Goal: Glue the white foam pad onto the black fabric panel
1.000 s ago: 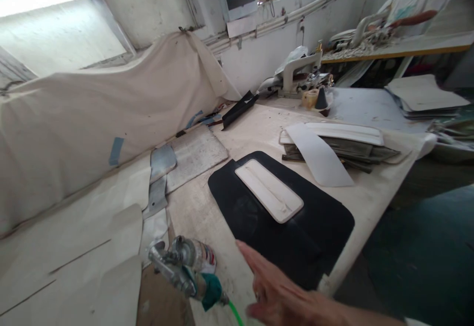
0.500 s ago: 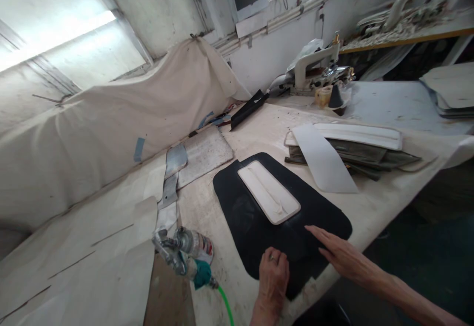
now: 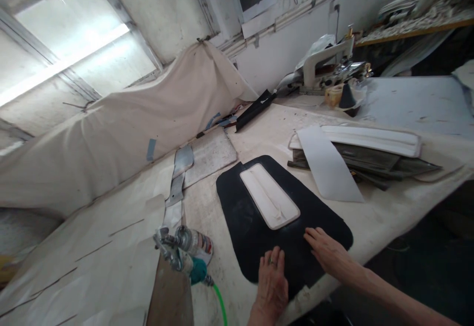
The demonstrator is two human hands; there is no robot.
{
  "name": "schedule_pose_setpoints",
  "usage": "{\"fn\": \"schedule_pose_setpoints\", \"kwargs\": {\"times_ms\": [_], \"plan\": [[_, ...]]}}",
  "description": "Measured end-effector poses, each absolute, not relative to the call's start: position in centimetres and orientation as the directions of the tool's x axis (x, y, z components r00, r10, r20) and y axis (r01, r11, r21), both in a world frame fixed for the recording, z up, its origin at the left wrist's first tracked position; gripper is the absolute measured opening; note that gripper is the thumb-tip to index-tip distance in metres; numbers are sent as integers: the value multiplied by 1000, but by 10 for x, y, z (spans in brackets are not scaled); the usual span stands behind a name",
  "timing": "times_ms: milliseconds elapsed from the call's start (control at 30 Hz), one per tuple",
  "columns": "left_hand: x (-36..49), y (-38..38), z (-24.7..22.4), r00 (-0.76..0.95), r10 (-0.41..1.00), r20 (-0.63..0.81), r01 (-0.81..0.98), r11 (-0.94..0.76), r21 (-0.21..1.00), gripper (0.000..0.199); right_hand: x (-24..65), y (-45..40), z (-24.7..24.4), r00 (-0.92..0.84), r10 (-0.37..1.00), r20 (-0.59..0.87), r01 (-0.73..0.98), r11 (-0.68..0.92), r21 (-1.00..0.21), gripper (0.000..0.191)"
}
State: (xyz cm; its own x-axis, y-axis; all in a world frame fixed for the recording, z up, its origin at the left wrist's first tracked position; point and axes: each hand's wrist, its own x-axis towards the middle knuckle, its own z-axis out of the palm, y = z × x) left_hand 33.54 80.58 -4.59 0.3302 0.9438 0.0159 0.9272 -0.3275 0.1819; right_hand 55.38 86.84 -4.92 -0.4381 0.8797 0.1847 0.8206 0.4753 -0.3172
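A black flat panel (image 3: 255, 237) lies on the worktable (image 3: 370, 217), with a white padded insert (image 3: 269, 201) set on its upper middle. My left hand (image 3: 272, 279) rests palm down on the panel's near edge, fingers together and flat. Just right of it, my right hand (image 3: 328, 253) lies flat on the panel's lower right part, fingers spread toward the insert. Neither hand grips anything. A spray gun (image 3: 185, 254) with a green hose (image 3: 220, 306) lies on the table left of my left hand.
A stack of dark panels topped with white pieces (image 3: 363, 150) sits at the right. A sewing machine (image 3: 326, 66) stands at the back. Beige cloth (image 3: 111, 128) drapes along the wall. A grey board (image 3: 209, 150) and a black strip (image 3: 255, 108) lie beyond the panel.
Both hands have come onto the black panel: the left hand appeared and settled on its near edge, and the right hand moved forward and flattened on its lower right part.
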Motion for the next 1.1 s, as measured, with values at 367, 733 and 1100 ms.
{"fn": "schedule_pose_setpoints", "kwargs": {"times_ms": [367,733,1100], "plan": [[325,843,3,-191,981,-33,709,161,687,39,546,868,-66,-439,869,230,843,487,-229,41],[295,866,50,-384,915,-123,481,312,820,51,528,874,-53,-223,946,236,694,324,-643,40],[277,882,106,-392,918,-55,504,264,822,49,411,950,-17,55,998,-27,-58,-24,-998,77]]}}
